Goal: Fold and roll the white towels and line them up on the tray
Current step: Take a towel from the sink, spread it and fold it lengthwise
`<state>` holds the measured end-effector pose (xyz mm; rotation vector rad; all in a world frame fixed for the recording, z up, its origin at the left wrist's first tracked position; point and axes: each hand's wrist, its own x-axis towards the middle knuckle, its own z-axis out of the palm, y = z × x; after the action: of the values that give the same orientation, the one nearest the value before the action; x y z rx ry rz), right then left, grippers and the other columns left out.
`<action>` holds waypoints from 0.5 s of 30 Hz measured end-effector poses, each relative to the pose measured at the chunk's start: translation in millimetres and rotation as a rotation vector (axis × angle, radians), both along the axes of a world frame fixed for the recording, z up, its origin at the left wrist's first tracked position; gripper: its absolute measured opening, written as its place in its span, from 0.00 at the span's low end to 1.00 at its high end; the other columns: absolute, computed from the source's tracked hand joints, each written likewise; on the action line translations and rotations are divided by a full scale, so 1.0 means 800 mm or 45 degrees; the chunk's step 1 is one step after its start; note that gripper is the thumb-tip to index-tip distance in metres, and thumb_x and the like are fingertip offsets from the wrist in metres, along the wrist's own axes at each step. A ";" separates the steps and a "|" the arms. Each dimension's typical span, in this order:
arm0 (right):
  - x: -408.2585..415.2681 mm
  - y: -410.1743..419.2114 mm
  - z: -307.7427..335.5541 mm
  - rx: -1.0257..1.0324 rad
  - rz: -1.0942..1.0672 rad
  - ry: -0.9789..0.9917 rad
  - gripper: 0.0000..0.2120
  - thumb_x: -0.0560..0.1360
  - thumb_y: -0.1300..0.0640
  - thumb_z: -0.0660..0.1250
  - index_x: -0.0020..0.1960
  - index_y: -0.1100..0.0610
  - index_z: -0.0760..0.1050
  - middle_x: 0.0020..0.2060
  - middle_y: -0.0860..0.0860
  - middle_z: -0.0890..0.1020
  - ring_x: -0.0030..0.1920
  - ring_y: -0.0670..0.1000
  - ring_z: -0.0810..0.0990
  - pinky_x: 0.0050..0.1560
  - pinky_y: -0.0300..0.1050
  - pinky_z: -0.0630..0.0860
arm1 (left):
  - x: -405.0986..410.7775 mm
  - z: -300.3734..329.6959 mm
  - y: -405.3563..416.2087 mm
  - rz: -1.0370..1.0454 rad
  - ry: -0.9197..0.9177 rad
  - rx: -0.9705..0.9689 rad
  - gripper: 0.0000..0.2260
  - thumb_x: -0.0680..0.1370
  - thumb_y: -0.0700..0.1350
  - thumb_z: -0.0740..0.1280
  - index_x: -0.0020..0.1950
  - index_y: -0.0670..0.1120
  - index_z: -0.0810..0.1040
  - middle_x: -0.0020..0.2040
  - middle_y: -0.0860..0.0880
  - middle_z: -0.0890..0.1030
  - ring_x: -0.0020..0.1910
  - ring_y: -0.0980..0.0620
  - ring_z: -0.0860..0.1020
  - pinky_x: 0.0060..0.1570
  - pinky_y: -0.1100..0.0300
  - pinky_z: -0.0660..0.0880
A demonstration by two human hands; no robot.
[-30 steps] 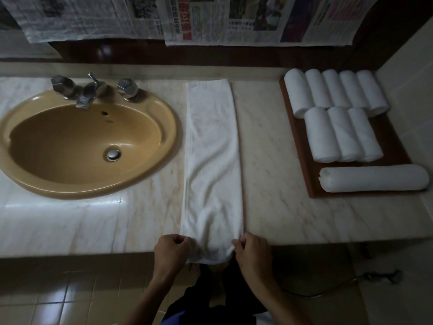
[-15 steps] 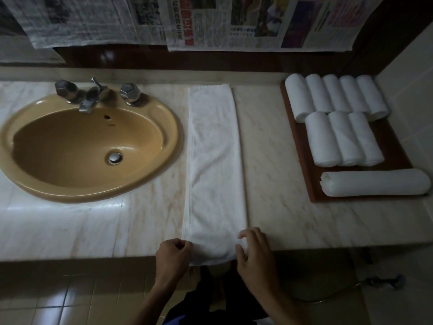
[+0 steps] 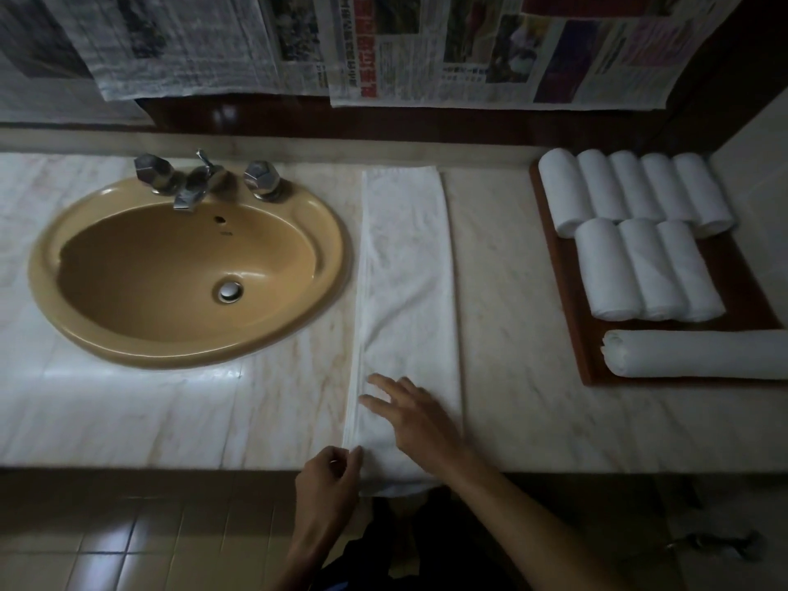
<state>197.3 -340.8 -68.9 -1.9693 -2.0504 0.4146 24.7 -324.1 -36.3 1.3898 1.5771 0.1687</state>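
The fingers [image 3: 386, 388] of the right hand [image 3: 415, 418] are straight and spread, and they lie flat on the long white folded towel [image 3: 407, 300], near its front end. The fingers of the left hand [image 3: 332, 477] are curled, and they pinch the left front corner of the same towel at the edge of the counter.

The pale marble counter with pink veins [image 3: 511, 317] carries everything. The oval mustard-yellow ceramic sink [image 3: 187, 270] is set in its left part, with a metal drain plug in the bottom. The towel lies as a narrow strip just to the right of the sink, from the back wall to the front edge, and its front end hangs a little over the edge.

The flat brown wooden tray [image 3: 571, 300] rests at the right side of the counter, well apart from the strip. On it are five white rolled towels [image 3: 631, 185] in a back row, side by side and touching, and three more [image 3: 648, 270] in a second row in front of them. One longer white rolled towel [image 3: 699, 354] lies across the front of the tray.

The chrome tap with two handles [image 3: 200, 179] stands behind the sink. Sheets of newspaper [image 3: 426, 49] hang on the wall above the counter.
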 end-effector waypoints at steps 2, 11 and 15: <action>0.002 0.030 0.009 -0.072 0.147 -0.021 0.27 0.72 0.74 0.64 0.68 0.54 0.75 0.70 0.56 0.70 0.60 0.56 0.74 0.49 0.52 0.78 | -0.001 0.001 -0.001 0.001 -0.005 0.012 0.11 0.80 0.48 0.67 0.42 0.44 0.82 0.37 0.51 0.83 0.37 0.57 0.81 0.31 0.69 0.72; -0.006 0.047 -0.013 0.093 0.172 -0.070 0.14 0.75 0.63 0.69 0.57 0.51 0.76 0.62 0.51 0.73 0.56 0.52 0.74 0.48 0.52 0.73 | -0.005 -0.001 0.002 -0.030 0.153 0.019 0.11 0.80 0.48 0.66 0.41 0.46 0.81 0.37 0.52 0.82 0.37 0.55 0.80 0.38 0.56 0.77; 0.037 -0.003 -0.033 0.241 -0.293 -0.065 0.23 0.75 0.63 0.65 0.70 0.55 0.73 0.72 0.52 0.72 0.70 0.55 0.72 0.63 0.59 0.71 | 0.002 0.029 0.020 -0.307 0.584 0.360 0.09 0.78 0.57 0.66 0.50 0.53 0.78 0.46 0.52 0.80 0.51 0.49 0.79 0.45 0.57 0.73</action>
<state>226.9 -343.1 -95.2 -2.0844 -1.7889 0.1184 25.9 -308.4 -12.9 1.9297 1.7824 -0.0848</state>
